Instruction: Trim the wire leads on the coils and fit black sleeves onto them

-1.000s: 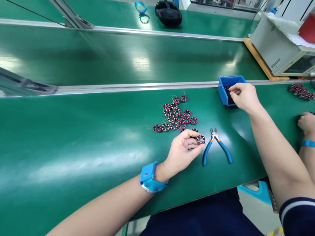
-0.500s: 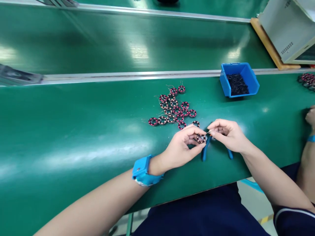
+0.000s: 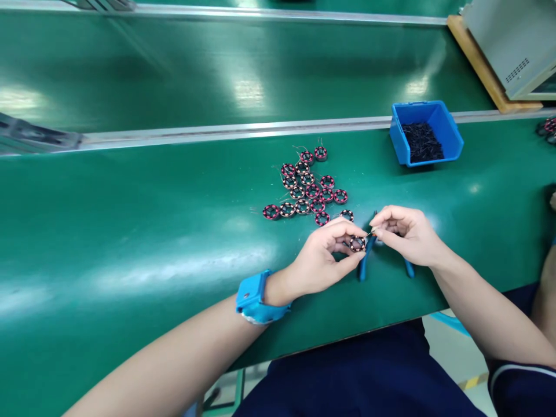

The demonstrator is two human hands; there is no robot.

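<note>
Left hand point(image 3: 324, 258) pinches wound ring point(image 3: 357, 244) above green bench point(image 3: 174, 243); right hand point(image 3: 406, 234) grips thin strand point(image 3: 370, 233) just beside it. Step seems close strand work; next move calls for steady ring, fine aim.

A grey cabinet point(image 3: 510, 43) is being supported by a wooden board point(image 3: 480, 63), close to a metal rail point(image 3: 243, 131).

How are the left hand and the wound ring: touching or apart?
Touching. The head view shows the left hand holding the wound ring between thumb and fingers.
</note>
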